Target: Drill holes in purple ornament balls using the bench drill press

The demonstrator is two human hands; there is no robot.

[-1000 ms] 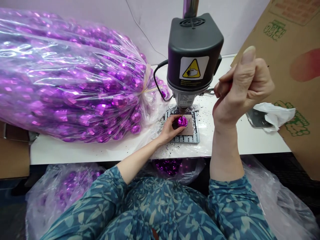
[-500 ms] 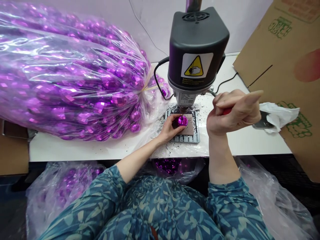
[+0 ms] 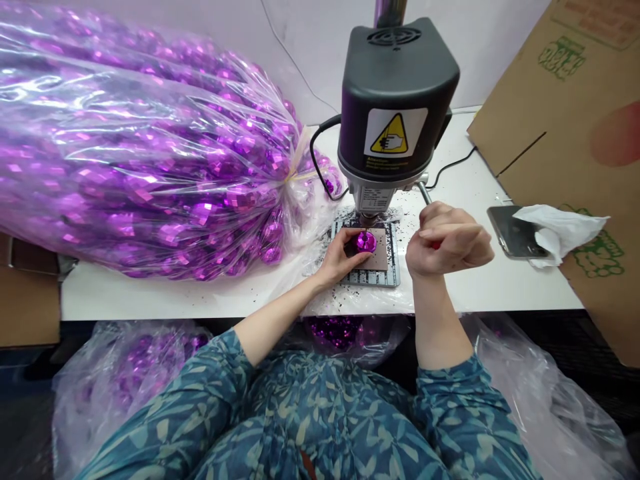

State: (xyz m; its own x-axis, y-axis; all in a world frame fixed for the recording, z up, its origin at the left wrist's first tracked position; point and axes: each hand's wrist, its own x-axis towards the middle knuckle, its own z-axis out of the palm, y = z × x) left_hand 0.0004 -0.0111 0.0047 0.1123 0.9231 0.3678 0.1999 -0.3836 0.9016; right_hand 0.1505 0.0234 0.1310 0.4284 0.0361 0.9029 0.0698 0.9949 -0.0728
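My left hand (image 3: pixel 342 256) closes its thumb and fingers round a shiny purple faceted ball (image 3: pixel 367 242). The ball sits on a flat brown board (image 3: pixel 381 257) over the grooved metal base (image 3: pixel 393 277) of a small drill press (image 3: pixel 397 87), directly below its chuck (image 3: pixel 369 219). Whether the bit is inside the ball I cannot tell. My right hand (image 3: pixel 447 240) is wrapped round the red grip of the press's feed lever (image 3: pixel 425 193), to the right of the motor housing. Most of the red grip is hidden by the fingers.
A big tied clear bag of purple faceted balls (image 3: pixel 150 160) lies on the left of the white table (image 3: pixel 150 300). Dark shavings surround the base. At right are a phone (image 3: pixel 515 230), crumpled white tissue (image 3: pixel 555 223) and a cardboard box (image 3: pixel 565 133). Plastic bags (image 3: pixel 130 380) hang below the table edge.
My right hand has swung the feed lever downward and toward me, uncovering the phone. My left hand stays at the ball. The view has shifted slightly.
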